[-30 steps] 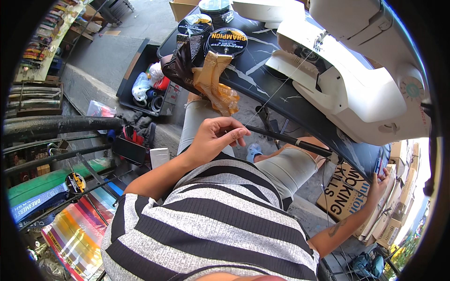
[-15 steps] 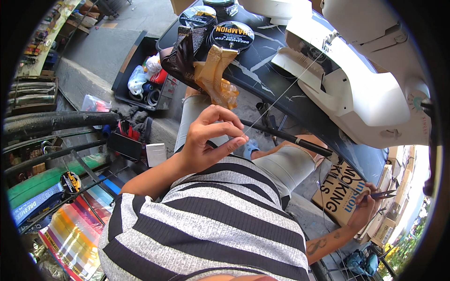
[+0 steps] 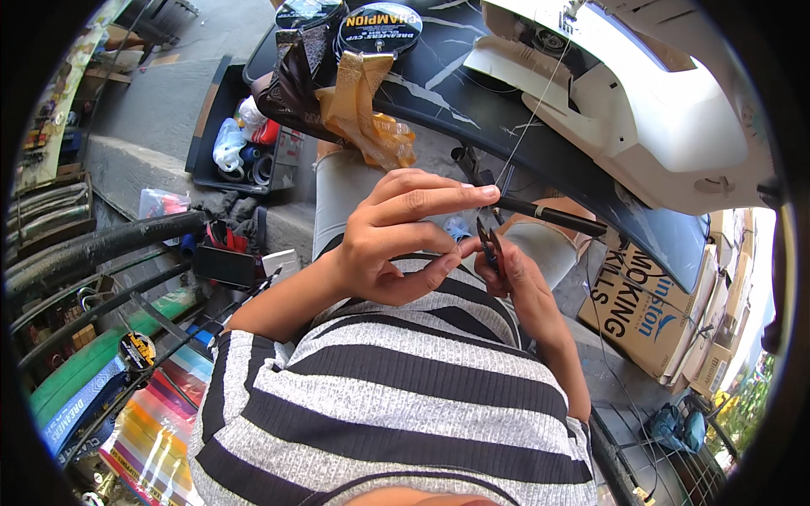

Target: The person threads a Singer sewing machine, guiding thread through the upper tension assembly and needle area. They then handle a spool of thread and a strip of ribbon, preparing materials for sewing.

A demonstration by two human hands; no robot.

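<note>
My left hand point(image 3: 396, 236) is in front of my striped shirt, its index finger stretched out and its thumb curled close to the other fingers. A thin white thread point(image 3: 536, 105) runs taut from the white sewing machine point(image 3: 675, 101) down to this hand's fingertips. Close beside them is my right hand point(image 3: 523, 291), closed around small dark scissors point(image 3: 491, 244) with the blades pointing up near the thread. The handles are mostly hidden by my fingers. Ribbons in gold point(image 3: 359, 93) and dark brown point(image 3: 295, 93) hang over the table's edge.
The black marble-patterned table point(image 3: 439, 72) carries the sewing machine and round black-labelled medals point(image 3: 380, 29). A black bin point(image 3: 211, 135) with bags and rolls stands on the left, near metal bars point(image 3: 101, 236). Cardboard boxes point(image 3: 641, 312) lean at the right.
My right hand has come in from the far right with the scissors to beside my left hand. My left index finger has straightened. The view has shifted slightly.
</note>
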